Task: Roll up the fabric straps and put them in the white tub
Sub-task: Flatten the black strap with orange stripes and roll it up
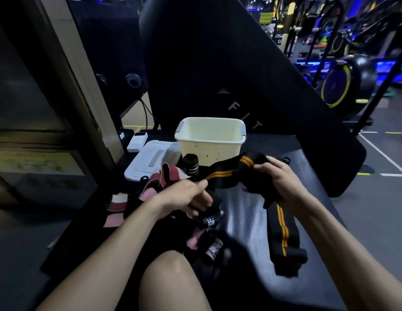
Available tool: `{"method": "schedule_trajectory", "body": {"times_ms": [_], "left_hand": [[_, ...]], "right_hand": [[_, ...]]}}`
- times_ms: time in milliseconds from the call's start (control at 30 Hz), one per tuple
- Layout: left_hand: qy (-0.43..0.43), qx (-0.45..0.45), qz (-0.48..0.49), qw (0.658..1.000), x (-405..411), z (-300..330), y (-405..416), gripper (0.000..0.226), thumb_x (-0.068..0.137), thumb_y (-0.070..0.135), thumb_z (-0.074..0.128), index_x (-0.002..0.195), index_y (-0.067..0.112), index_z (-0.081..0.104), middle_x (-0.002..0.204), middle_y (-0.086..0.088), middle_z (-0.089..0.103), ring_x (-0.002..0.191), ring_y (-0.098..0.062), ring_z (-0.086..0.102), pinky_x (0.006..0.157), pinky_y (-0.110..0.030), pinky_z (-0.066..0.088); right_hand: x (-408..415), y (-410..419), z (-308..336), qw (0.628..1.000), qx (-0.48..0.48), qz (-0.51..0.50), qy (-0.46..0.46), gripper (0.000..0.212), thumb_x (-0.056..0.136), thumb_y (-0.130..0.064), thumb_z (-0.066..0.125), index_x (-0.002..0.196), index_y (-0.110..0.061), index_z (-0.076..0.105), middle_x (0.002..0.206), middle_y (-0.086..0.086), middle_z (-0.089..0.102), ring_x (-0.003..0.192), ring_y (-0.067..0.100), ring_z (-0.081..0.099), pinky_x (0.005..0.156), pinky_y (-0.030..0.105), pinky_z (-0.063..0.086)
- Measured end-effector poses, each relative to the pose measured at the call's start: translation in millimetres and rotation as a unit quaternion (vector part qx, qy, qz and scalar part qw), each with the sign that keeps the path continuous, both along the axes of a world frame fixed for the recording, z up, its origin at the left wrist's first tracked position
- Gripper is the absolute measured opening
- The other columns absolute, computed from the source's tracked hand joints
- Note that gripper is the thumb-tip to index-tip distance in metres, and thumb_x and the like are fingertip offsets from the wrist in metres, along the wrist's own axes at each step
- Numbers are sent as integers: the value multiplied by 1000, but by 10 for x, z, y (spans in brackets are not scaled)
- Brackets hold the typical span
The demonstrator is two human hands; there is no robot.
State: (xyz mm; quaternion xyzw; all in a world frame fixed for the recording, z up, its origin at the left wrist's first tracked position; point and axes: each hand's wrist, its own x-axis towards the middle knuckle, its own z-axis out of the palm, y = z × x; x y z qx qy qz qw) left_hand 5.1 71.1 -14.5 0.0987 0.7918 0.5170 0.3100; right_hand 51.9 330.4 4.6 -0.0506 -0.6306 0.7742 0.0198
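A long black strap with two orange stripes (pixel 283 232) stretches between my hands over the black bench (pixel 247 221). My right hand (pixel 283 182) grips its middle, and the free end hangs down over the bench toward me. My left hand (pixel 188 196) pinches the strap's other end and also holds dark fabric underneath. The white tub (pixel 210 140) stands behind my hands on the bench, with nothing showing inside. A rolled black strap with white stripes (pixel 191 163) stands upright just left of the tub. Loose maroon and pink straps (pixel 155 182) lie in a heap at the left.
The white tub lid (pixel 150 160) and a small white box (pixel 137 140) lie left of the tub. The bench's raised backrest (pixel 218 63) rises behind it. My bare knee (pixel 173 281) is at the bottom. Gym machines (pixel 343 81) stand at the right.
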Motion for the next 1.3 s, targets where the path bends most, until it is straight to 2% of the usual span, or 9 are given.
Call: {"method": "schedule_trajectory", "body": {"times_ms": [200, 400, 567, 667, 800, 933, 1033, 1200, 1300], "left_hand": [[-198, 191, 210, 938, 60, -459, 225, 56, 104, 55, 41, 126, 5, 54, 112, -18, 76, 73, -22, 71, 50, -27, 53], [-72, 212, 360, 906, -61, -444, 421, 6, 105, 10, 52, 105, 9, 57, 97, -10, 66, 68, -22, 65, 39, -22, 47], [58, 126, 219, 966, -41, -346, 592, 12, 106, 8, 50, 98, 11, 41, 90, -14, 50, 54, -15, 63, 41, -23, 49], [88, 90, 136, 983, -60, -301, 702, 18, 105, 10, 52, 111, -2, 40, 92, -19, 51, 53, -16, 64, 44, -26, 50], [142, 61, 46, 987, -123, -263, 885, 24, 104, 17, 56, 117, 2, 42, 86, -27, 59, 56, -19, 65, 57, -38, 53], [154, 95, -77, 980, -193, -157, 1201, 34, 103, 4, 51, 135, 12, 42, 93, -16, 60, 57, -9, 59, 52, -26, 49], [115, 93, -110, 983, -326, -179, 1466, 49, 99, 2, 51, 144, 17, 39, 103, -17, 64, 66, -16, 59, 58, -32, 48], [108, 55, -137, 983, -571, -372, 1862, 60, 88, 18, 54, 145, 25, 39, 128, -27, 60, 84, -26, 56, 66, -42, 45], [120, 52, -145, 981, -805, -417, 2162, 49, 93, 15, 54, 140, 23, 41, 119, -29, 62, 79, -24, 54, 61, -37, 45]], "right_hand": [[26, 223, -226, 997, -79, 2, -14, 29, 94, -7, 48, 119, 3, 58, 115, 31, 61, 110, 43, 63, 95, 69, 50], [160, 429, -526, 993, -102, 43, -45, 28, 81, -9, 46, 101, 1, 63, 103, 26, 66, 103, 46, 66, 94, 63, 49], [223, 550, -764, 990, 25, 7, -138, 13, 88, -3, 53, 90, -12, 62, 86, 17, 57, 71, 29, 59, 56, 34, 51], [281, 558, -831, 981, 111, 18, -160, 31, 92, -5, 51, 103, -22, 73, 105, 9, 76, 87, 24, 68, 75, 37, 55], [394, 508, -765, 972, 137, 91, -168, 39, 101, -25, 54, 138, -39, 51, 114, 1, 77, 121, 14, 63, 111, 42, 43], [392, 552, -809, 977, 122, 62, -162, 58, 92, -47, 64, 140, -51, 33, 116, -3, 76, 117, 3, 61, 101, 30, 46], [357, 675, -879, 985, 86, 35, -147, 76, 87, -56, 69, 152, -35, 37, 120, 2, 74, 125, 17, 61, 113, 46, 41], [373, 874, -847, 990, 72, 42, -112, 38, 98, -26, 66, 136, -29, 59, 118, 10, 74, 99, 18, 70, 85, 30, 50], [325, 1017, -873, 994, 56, 5, -92, 36, 96, -20, 68, 128, -35, 64, 117, 20, 72, 98, 37, 68, 87, 47, 46]]}}
